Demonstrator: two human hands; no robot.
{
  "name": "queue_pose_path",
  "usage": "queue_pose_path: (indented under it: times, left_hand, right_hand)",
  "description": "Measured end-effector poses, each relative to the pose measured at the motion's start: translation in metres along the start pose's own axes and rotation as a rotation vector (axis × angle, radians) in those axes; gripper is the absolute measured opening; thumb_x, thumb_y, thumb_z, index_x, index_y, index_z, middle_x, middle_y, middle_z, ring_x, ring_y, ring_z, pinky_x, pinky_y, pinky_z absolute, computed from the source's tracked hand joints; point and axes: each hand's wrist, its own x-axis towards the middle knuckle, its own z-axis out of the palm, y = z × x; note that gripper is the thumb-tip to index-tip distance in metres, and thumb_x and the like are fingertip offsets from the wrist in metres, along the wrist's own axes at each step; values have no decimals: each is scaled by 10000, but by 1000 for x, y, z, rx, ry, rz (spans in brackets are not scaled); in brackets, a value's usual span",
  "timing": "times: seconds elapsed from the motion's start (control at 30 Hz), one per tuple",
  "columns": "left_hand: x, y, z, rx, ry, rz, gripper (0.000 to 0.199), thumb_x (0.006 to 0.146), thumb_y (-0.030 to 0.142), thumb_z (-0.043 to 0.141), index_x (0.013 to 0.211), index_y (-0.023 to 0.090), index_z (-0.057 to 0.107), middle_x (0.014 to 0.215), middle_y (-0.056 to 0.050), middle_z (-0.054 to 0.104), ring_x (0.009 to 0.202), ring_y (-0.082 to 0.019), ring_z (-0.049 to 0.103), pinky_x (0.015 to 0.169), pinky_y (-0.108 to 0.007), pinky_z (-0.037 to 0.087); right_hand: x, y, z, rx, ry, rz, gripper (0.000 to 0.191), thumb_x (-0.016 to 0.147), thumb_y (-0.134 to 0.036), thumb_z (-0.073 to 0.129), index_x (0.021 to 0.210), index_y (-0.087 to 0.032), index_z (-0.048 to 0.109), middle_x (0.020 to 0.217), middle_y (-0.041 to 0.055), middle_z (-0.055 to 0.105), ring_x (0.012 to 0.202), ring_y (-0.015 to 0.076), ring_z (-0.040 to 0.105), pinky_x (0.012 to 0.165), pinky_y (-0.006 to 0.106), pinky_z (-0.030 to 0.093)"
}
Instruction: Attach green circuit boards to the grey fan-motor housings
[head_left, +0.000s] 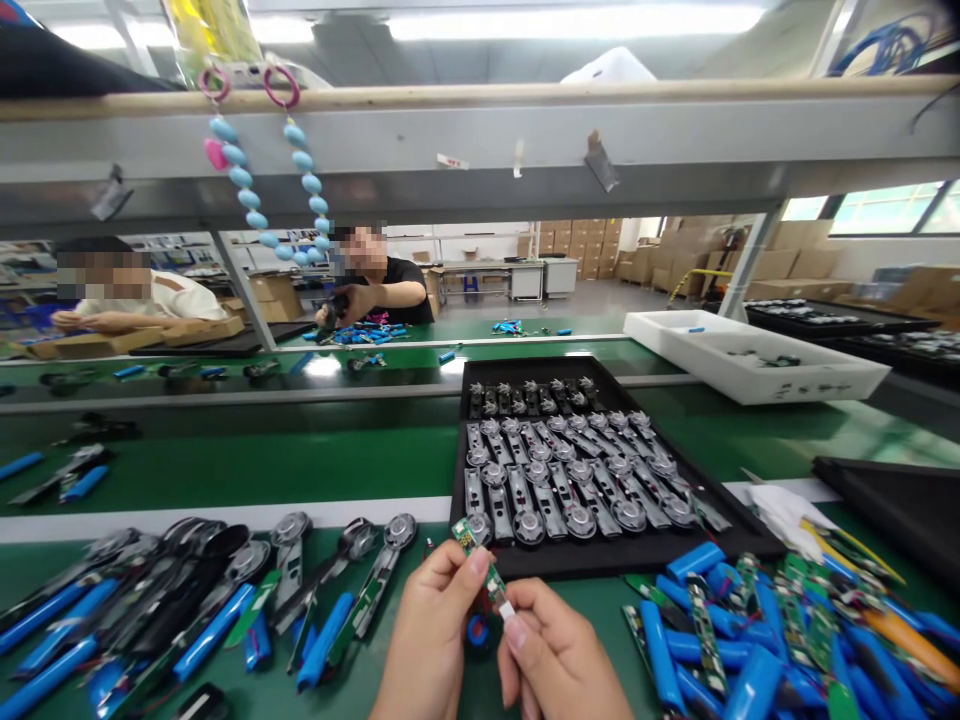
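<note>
Two hands grip one narrow green circuit board (474, 553) between them: the left hand (427, 640) pinches its upper end between thumb and fingers, the right hand (559, 650) its lower end, where a white tip shows. Just ahead of the hands sits a black tray (600, 568) of silver-grey round-headed parts (570, 480); more such parts (349, 560) lie left, and blue cylindrical cells (660, 630) heap right.

Electronics assembly factory: green conveyor belt (247, 470), black parts tray (600, 568), stacked cardboard cartons (574, 245).
</note>
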Motion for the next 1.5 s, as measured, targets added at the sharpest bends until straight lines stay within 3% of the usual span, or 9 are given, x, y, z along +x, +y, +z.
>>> queue_pose_path:
  times: [0.23, 0.37, 0.5, 0.8, 0.93, 1.13, 1.5]
  left_hand:
    - [1, -7, -3, 76, -14, 14, 508, 609, 575, 870, 578, 195, 534, 539, 54, 526, 526, -102, 394, 502, -214, 356]
    - [2, -11, -3, 82, -32, -13, 514, 616, 599, 853, 590, 202, 527, 547, 49, 534, 519, -103, 394, 487, -213, 347]
    - [2, -14, -3, 99, -33, 26, 463, 665, 585, 827, 621, 199, 575, 586, 35, 557, 563, -121, 444, 538, -226, 394]
    - [-2, -9, 0, 218, -38, 94, 523, 691, 688, 749, 601, 200, 584, 564, 36, 527, 548, -127, 428, 524, -234, 370]
    - [-3, -13, 0, 245, -24, 124, 542, 702, 710, 723, 587, 202, 576, 553, 38, 517, 539, -128, 428, 522, -241, 363]
    - [-1, -18, -4, 234, -2, 132, 591, 684, 753, 703, 560, 200, 535, 501, 58, 467, 503, -118, 415, 510, -236, 345]
    - [4, -12, -7, 185, 111, 154, 579, 656, 723, 756, 582, 197, 525, 429, 76, 424, 440, -88, 346, 456, -209, 278]
  right_hand:
    - [2, -4, -4, 28, -58, 64, 738, 702, -945, 475, 807, -215, 487, 498, -41, 553, 326, 65, 348, 366, 190, 251]
    - [3, 11, 0, 42, 43, 16, 720, 714, -942, 459, 775, -225, 473, 458, -46, 541, 296, 64, 314, 346, 190, 215]
    - [4, 23, 1, 32, 50, -11, 707, 744, -919, 463, 790, -215, 502, 454, -56, 527, 292, 69, 326, 341, 189, 249]
    - [-3, 1, -6, 71, -51, -20, 658, 831, -821, 523, 885, -167, 564, 542, -19, 597, 350, 57, 380, 399, 179, 265]
    - [-1, 7, -4, 51, -20, -26, 715, 788, -872, 498, 857, -163, 569, 485, -33, 550, 329, 57, 329, 371, 181, 216]
    - [-4, -2, -5, 27, -114, 17, 720, 804, -866, 484, 875, -158, 593, 478, -57, 493, 395, 70, 277, 421, 194, 242]
    - [11, -3, 3, -256, -60, -270, 643, 923, -788, 296, 821, -213, 565, 438, -44, 495, 366, 110, 378, 415, 202, 323]
